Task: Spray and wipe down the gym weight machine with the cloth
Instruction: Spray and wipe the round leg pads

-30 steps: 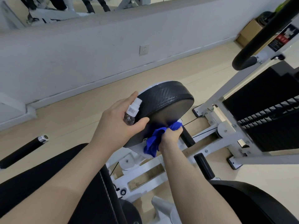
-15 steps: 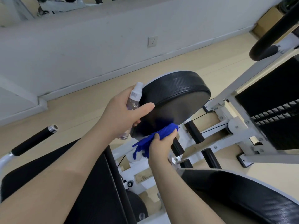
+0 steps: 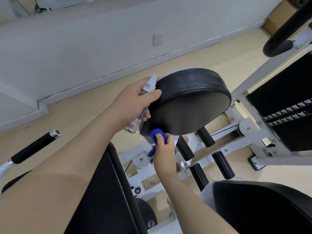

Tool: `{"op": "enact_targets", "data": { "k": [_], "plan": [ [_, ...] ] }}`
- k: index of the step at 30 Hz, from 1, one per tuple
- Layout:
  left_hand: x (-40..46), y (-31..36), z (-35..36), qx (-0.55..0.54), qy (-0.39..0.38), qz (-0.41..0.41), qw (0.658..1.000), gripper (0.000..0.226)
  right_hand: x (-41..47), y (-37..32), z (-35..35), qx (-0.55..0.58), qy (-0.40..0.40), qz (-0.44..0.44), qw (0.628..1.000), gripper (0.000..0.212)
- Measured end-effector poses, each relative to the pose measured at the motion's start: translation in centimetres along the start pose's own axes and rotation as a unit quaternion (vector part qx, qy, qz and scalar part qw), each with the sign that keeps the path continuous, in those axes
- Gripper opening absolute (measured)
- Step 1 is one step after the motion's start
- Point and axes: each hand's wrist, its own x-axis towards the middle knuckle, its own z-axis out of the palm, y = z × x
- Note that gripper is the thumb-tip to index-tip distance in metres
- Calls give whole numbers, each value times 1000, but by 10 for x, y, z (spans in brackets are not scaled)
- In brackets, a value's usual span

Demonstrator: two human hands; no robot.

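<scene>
A round black padded cushion (image 3: 190, 102) of the white-framed weight machine (image 3: 243, 132) tilts toward me at centre. My left hand (image 3: 133, 102) grips a small clear spray bottle (image 3: 143, 105) with a white cap, and its thumb rests on the pad's left edge. Just below, my right hand (image 3: 163, 154) pinches a blue cloth (image 3: 157, 135) against the pad's lower left rim. Part of the cloth hangs hidden behind that hand.
Black foam rollers (image 3: 221, 164) stick out from the frame under the pad. The black weight stack (image 3: 287, 119) stands at right. Black seat pads (image 3: 263, 208) lie below, a black handle (image 3: 33, 147) at left. Wooden floor and a grey wall with a socket (image 3: 158, 39) lie behind.
My right hand has slid the blue cloth leftward along the pad's lower rim, from under its middle to its left corner. My left hand keeps the bottle at the pad's left edge.
</scene>
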Motion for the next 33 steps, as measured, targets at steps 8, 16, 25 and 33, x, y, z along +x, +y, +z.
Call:
{"op": "enact_targets", "data": {
  "k": [8,16,25,33],
  "plan": [
    [-1,0,-1,-5,-5,12,1000,23,17,-37,-42,-104,99,-211,967,13],
    [-3,-7,-1,-5,8,23,1000,23,23,59,-24,-264,-85,-135,951,52],
    [-10,-13,2,-66,41,-3,997,16,21,-47,-115,7,263,-252,931,30],
    [-29,-18,3,-53,34,21,998,27,50,-110,-140,-204,218,-249,921,38]
  ]
}}
